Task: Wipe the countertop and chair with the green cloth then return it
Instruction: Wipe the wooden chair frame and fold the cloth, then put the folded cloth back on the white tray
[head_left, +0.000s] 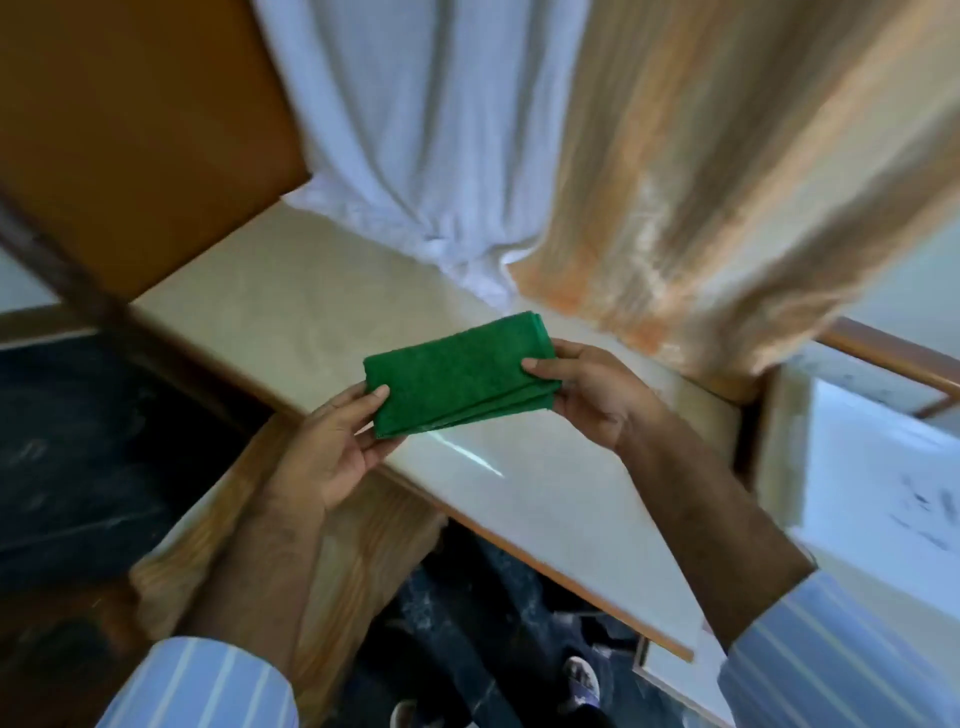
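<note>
Striped blue sleeves (208, 686) frame the bottom corners of the view, and from them we trace two bare forearms reaching forward over the counter edge. We note the green cloth (457, 376) folded into a flat, layered rectangle and held in the air between the hands, above the pale countertop (291, 291) and not touching it. Our left hand (332, 447) pinches the cloth's near left corner, thumb on top and fingers beneath. Our right hand (592, 389) grips the far right end, thumb pressed on the upper face and the other fingers curled under the fold. Both holds are closed on the fabric. A bright streak of reflected light lies on the countertop just below the cloth. Behind it, a white curtain (415, 130) and an orange-toned curtain (701, 182) hang down onto the counter's far edge. A wooden piece (363, 545), possibly the chair, stands below the left forearm; blur prevents us confirming this. Two shoes (582, 680) show on the dark floor (78, 441) under the counter.
</note>
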